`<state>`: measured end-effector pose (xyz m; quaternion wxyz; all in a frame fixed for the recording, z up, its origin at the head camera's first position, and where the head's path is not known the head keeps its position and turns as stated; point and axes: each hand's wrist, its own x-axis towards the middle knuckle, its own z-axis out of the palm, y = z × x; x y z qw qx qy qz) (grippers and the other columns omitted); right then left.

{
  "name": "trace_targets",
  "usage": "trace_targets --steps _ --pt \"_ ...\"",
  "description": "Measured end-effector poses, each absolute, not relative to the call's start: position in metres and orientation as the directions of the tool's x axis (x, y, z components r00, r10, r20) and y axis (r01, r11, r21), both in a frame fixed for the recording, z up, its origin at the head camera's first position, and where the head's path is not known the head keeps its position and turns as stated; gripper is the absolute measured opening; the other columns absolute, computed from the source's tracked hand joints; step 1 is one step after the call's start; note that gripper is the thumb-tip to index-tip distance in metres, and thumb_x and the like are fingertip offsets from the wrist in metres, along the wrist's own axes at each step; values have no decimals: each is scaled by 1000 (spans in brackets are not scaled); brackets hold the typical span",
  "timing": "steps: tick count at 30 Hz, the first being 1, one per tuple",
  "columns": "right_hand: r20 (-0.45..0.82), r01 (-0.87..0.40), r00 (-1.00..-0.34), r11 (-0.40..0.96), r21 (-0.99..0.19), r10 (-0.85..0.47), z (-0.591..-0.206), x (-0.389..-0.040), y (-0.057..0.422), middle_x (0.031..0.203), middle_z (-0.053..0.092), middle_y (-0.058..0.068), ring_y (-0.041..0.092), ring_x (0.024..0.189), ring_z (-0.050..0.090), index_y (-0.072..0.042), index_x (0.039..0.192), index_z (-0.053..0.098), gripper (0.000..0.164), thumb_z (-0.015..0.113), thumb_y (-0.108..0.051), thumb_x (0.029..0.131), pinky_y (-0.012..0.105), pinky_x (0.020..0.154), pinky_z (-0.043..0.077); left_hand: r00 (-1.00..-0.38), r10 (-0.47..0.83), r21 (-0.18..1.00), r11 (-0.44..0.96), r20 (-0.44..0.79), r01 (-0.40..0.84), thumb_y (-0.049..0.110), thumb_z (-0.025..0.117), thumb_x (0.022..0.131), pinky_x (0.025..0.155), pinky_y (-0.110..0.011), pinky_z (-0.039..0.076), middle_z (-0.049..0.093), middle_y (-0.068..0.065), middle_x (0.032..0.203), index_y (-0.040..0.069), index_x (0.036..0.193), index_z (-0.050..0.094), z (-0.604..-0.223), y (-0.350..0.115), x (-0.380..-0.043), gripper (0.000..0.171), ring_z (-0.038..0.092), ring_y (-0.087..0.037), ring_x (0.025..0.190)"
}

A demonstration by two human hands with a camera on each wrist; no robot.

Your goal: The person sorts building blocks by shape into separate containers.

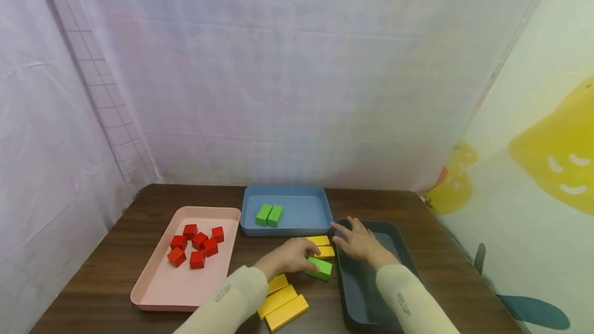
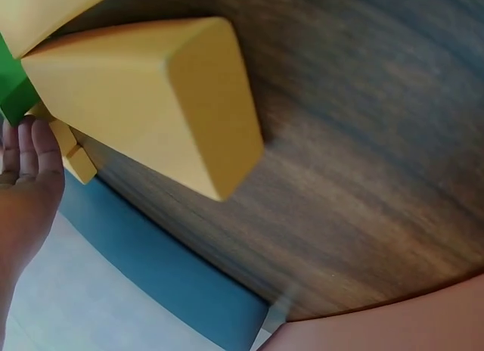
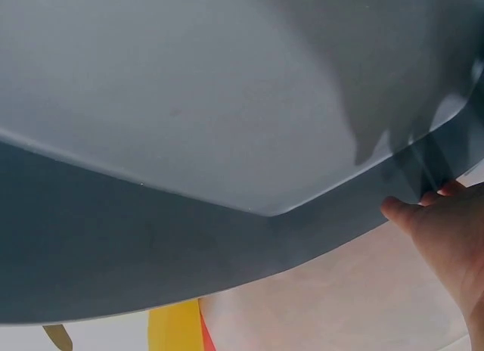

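Observation:
In the head view my left hand (image 1: 291, 255) reaches over a green block (image 1: 325, 270), thumb overlapping its left end and fingers near two yellow blocks (image 1: 327, 251) behind it. The left wrist view shows straight fingers (image 2: 47, 148) beside the green block (image 2: 13, 90), with a large yellow block (image 2: 128, 101) close to the camera. My right hand (image 1: 358, 241), fingers spread, is over the far left part of the dark grey tray (image 1: 371, 300). It holds nothing. From the right wrist, that hand (image 3: 446, 226) appears at the tray's rim (image 3: 302, 249).
Three yellow blocks (image 1: 286, 313) lie near my left forearm. A pink tray (image 1: 169, 293) with several red cubes (image 1: 197, 260) sits at left. At the back stands a blue tray (image 1: 303, 210) holding two green blocks (image 1: 275, 216). All rest on a dark wooden table (image 1: 371, 202).

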<state>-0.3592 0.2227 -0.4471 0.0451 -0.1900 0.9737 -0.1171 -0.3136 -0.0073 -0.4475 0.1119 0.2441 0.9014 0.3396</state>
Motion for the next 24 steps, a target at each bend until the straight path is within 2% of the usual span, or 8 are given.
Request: trace_targets --steps 7,15,24 --pt "-39 -360 -924 901 -242 -380 -448 -360 224 157 21 30 52 143 16 -20 152 42 54 44 -45 104 71 108 18 -839 543 611 680 -48 405 17 82 82 81 -26 52 69 5 109 13 120 71 -450 -8 -313 40 60 -6 92" --pt "-42 -354 -926 902 -247 -375 -449 -358 225 157 20 30 51 144 15 -20 152 41 54 44 -43 104 71 109 18 -840 540 625 671 -45 398 16 81 83 76 -24 52 69 5 106 11 117 72 -453 -7 -311 36 60 -5 86" --pt "-34 -365 -923 897 -249 -384 -447 -357 223 157 21 30 51 144 15 -19 152 41 53 44 -42 104 71 109 17 -846 533 617 673 -20 409 17 81 82 78 -25 52 69 4 106 12 114 73 -453 -8 -309 33 61 -7 90"
